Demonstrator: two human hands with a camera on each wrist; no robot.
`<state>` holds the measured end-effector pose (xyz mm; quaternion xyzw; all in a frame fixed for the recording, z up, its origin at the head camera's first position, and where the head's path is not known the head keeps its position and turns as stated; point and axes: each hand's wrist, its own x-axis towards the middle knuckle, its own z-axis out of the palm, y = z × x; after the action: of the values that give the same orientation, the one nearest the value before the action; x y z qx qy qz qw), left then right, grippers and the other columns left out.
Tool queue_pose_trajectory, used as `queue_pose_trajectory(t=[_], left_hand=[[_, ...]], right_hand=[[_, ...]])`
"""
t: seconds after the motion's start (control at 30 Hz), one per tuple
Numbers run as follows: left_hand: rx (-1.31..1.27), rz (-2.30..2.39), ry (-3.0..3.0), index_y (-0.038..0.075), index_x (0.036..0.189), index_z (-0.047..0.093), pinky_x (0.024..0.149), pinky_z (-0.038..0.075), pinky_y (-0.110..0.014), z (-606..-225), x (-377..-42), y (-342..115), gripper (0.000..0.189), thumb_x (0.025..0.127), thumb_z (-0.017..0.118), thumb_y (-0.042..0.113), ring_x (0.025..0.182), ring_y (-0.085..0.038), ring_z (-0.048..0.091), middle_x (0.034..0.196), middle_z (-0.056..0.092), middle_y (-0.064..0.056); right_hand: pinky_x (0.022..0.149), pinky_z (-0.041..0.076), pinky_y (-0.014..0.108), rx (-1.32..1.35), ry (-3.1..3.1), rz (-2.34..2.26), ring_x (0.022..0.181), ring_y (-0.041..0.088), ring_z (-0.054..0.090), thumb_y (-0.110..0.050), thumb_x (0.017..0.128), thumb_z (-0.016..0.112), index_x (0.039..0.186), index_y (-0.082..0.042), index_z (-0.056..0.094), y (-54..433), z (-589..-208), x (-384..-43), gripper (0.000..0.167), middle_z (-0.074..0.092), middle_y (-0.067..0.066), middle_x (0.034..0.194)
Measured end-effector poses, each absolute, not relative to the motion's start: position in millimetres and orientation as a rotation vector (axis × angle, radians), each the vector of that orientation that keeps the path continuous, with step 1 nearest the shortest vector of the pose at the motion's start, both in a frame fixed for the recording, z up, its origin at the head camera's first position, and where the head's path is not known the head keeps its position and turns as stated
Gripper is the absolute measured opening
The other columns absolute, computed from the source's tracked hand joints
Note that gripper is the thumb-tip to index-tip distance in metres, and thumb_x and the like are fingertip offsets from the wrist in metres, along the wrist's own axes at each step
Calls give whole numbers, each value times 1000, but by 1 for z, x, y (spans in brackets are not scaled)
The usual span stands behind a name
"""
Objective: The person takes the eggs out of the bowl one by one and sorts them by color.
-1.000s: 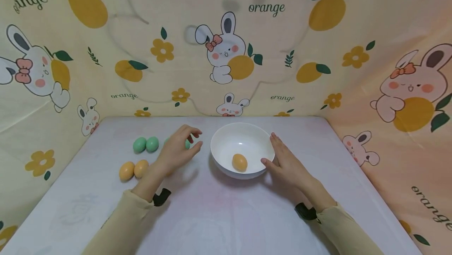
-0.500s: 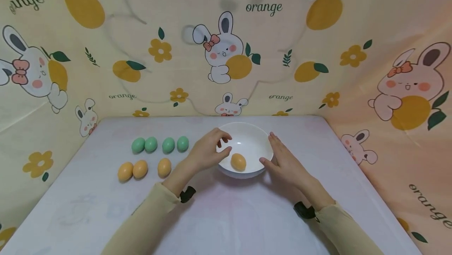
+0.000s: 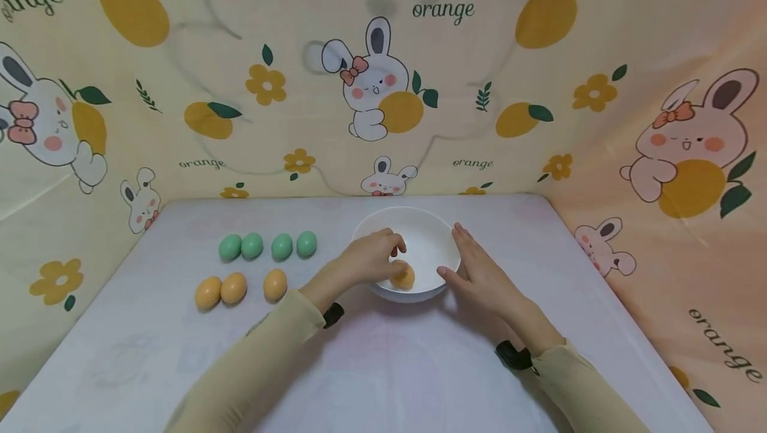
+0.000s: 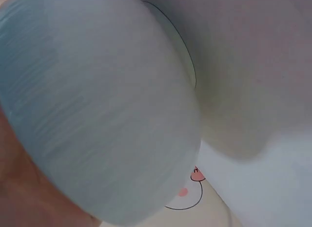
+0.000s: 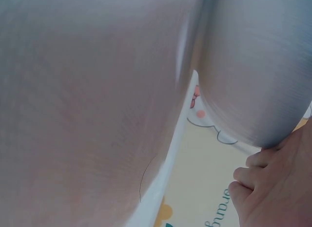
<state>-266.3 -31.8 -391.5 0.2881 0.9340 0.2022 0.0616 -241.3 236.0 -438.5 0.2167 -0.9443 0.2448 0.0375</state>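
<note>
A white bowl (image 3: 407, 296) stands on the table with one orange egg (image 3: 405, 278) inside it. My left hand (image 3: 374, 256) reaches over the bowl's left rim, its thumb at the egg and its bent fingers a little above it. In the left wrist view the outside of the bowl (image 4: 107, 115) covers most of that hand. Straight fingers of my right hand (image 3: 482, 273) lie along the bowl's right side, and its thumb comes over the rim. The right wrist view shows knuckles (image 5: 253, 178) close against the bowl's outer wall (image 5: 258, 66).
Several green eggs (image 3: 252, 245) form a row at the back left of the white-covered table (image 3: 383, 366). In front of them lie three orange eggs (image 3: 234, 288). A printed cloth (image 3: 269, 40) with rabbits and oranges hangs behind and at both sides.
My left hand has moved right from beside the green eggs to the bowl, then down to the orange egg inside it. The right hand stays at the bowl's right side.
</note>
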Motion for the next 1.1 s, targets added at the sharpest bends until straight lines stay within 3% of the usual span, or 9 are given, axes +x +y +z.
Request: queue_pose_trajectory(t=[0.3,0.6,1.1], left_hand=[[856,445,2767,12,119,71,80,50,-33,-395,-274,-22,44,90,77,45,90,-14,58,105,60,1],[869,437,2738,12,116,72,73,45,-29,-401,-274,-15,42,88,80,42,86,-14,56,105,58,1],[886,458,2752,10,116,72,72,45,-28,-403,-275,-17,39,86,77,35,85,-14,56,105,58,-1]], right_hand=[[125,19,59,667,-2892,761,159,37,12,-58,102,56,164,2,15,236,-438,-242,95,10,16,173],[125,19,59,671,-2888,750,159,37,11,-56,102,57,164,3,15,236,-439,-242,95,11,18,173],[125,19,58,667,-2885,757,159,38,13,-51,102,60,163,4,16,235,-436,-240,94,12,18,173]])
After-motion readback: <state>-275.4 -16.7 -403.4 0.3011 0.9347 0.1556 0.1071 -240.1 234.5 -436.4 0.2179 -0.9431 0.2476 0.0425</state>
